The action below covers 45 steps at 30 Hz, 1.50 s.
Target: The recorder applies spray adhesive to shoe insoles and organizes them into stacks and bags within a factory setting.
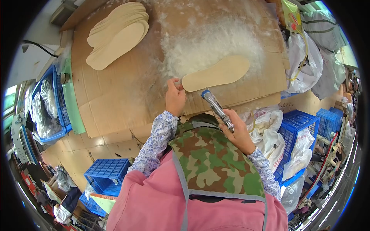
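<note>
A single cream insole (pixel 216 74) lies on the cardboard sheet (pixel 115 100) before me. My left hand (pixel 175 98) is at its left end, thumb and fingers closed on the edge. My right hand (pixel 236 133) grips a metal spray gun (pixel 216 107) with a blue ring at its tip. That tip points up and left, just below the near edge of the insole; whether anything comes out cannot be seen. At the far left of the cardboard rests a fanned stack of similar insoles (pixel 117 38).
Whitish residue (pixel 208 42) covers the cardboard around the insole. Blue plastic crates (pixel 107 173) stand at the lower left, with another blue crate (pixel 295 127) at the right beside white plastic bags (pixel 266 131). A yellow hose (pixel 305 57) hangs at the upper right.
</note>
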Motion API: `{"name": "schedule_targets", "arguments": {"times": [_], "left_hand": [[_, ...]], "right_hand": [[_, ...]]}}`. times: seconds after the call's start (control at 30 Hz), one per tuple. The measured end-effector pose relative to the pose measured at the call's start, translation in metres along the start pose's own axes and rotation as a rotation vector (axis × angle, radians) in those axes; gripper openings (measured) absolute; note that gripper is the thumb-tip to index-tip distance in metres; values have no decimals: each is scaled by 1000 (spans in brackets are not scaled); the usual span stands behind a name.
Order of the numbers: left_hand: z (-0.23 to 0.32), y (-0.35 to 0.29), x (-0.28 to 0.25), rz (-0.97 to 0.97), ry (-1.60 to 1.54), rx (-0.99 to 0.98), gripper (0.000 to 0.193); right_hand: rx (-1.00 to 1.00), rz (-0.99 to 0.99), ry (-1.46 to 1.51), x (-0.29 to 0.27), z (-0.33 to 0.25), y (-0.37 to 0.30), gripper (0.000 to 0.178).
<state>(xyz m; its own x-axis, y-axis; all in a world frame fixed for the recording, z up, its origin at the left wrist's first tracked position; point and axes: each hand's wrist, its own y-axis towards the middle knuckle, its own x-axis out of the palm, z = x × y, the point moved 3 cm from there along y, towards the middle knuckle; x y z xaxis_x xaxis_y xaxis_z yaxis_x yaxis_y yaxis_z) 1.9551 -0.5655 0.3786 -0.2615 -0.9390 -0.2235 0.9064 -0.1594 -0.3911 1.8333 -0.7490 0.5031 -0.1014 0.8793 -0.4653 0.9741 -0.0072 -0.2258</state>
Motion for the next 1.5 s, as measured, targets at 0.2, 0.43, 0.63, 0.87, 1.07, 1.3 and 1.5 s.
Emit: {"name": "schedule_targets", "arguments": {"times": [0.2, 0.43, 0.63, 0.87, 1.07, 1.3, 1.5], "left_hand": [[-6, 1, 0, 0, -19, 4, 40], [-16, 5, 2, 25, 56, 67, 38], [-7, 5, 4, 39, 46, 36, 36], [-5, 4, 6, 16, 61, 48, 35], [-12, 6, 3, 18, 56, 34, 33], [-14, 7, 1, -5, 16, 8, 32], [-12, 8, -2, -3, 73, 75, 33]], "right_hand": [[43, -49, -7, 4, 6, 3, 30], [73, 6, -5, -3, 8, 2, 29], [107, 122, 20, -28, 13, 6, 31], [143, 235, -15, -52, 29, 4, 29], [125, 332, -72, -78, 40, 7, 26], [150, 460, -119, -94, 55, 7, 21], [162, 456, -187, -84, 53, -4, 21]]}}
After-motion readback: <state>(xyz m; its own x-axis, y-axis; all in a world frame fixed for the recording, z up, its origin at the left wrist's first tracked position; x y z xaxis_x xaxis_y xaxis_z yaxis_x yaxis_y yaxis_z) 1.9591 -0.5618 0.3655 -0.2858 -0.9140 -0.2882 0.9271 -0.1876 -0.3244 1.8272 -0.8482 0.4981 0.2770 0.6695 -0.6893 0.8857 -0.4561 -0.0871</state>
